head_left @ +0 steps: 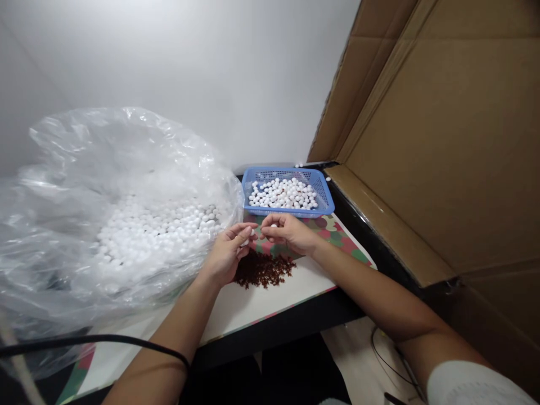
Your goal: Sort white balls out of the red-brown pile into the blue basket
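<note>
My left hand (pixel 230 248) is closed around small white balls (pixel 246 242), one of them showing between thumb and fingers. Facing it, my right hand (pixel 291 232) pinches another small white ball (pixel 274 226) between thumb and forefinger. The two hands are close together, fingertips nearly meeting. Just below them lies a heap of small dark reddish-brown pieces (pixel 265 271), partly covered by my left hand; their kind is too small to make out. Behind my hands stands a blue plastic basket (pixel 282 213) holding many white balls (pixel 289 193), a few with reddish-brown spots.
A large clear plastic bag (pixel 139 126) full of white balls fills the left side. Cardboard (pixel 455 135) walls the right. A patterned sheet (pixel 307 281) covers the dark table. Loose balls lie behind the basket. A black cable (pixel 105 338) crosses near my left forearm.
</note>
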### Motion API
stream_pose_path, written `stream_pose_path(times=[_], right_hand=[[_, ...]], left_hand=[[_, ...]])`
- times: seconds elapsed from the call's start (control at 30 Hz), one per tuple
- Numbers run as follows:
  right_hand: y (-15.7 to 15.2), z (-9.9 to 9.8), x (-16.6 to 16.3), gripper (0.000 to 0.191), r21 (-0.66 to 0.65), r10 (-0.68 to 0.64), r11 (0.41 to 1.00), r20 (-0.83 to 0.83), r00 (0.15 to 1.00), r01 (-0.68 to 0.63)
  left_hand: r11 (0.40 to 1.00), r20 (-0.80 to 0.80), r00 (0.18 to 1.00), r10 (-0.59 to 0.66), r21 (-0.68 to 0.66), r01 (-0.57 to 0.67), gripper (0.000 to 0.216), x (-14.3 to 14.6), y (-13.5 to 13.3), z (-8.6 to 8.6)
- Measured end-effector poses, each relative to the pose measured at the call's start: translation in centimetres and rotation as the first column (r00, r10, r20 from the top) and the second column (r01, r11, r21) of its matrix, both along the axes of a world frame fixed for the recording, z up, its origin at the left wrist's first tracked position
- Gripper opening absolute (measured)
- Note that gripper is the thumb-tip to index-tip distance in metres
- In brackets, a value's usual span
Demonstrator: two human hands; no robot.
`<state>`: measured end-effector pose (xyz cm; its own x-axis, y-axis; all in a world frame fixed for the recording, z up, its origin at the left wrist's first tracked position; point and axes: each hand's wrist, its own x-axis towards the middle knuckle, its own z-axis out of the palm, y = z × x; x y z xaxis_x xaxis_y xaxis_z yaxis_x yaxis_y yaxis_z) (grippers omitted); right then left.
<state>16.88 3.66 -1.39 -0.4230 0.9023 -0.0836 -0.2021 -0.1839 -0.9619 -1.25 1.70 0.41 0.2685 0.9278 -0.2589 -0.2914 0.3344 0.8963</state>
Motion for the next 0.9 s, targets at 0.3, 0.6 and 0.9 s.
stream_pose_path(times=[0.3,0.6,0.9], right_hand=[[-0.33,0.63,-0.25,0.027,0.091,-0.065,0.994,0.070,0.995,0.058],[-0.37,0.68,-0.51,0.020,0.305,-0.165,0.947,0.198,0.966,0.099],[-0.48,0.47,-0.55,0.018,0.377,-0.183,0.922,0.215,0.959,0.091]], left_hand=[[0.999,-0.059,0.998,0.012,0.035,-0.010,0.028,0.30,-0.07,-0.35],[0.997,-0.022,0.997,0.072,0.033,-0.071,0.028,0.35,0.21,-0.50],[0.996,-0.040,0.997,0.073,0.053,-0.071,0.031,0.35,0.14,-0.80]])
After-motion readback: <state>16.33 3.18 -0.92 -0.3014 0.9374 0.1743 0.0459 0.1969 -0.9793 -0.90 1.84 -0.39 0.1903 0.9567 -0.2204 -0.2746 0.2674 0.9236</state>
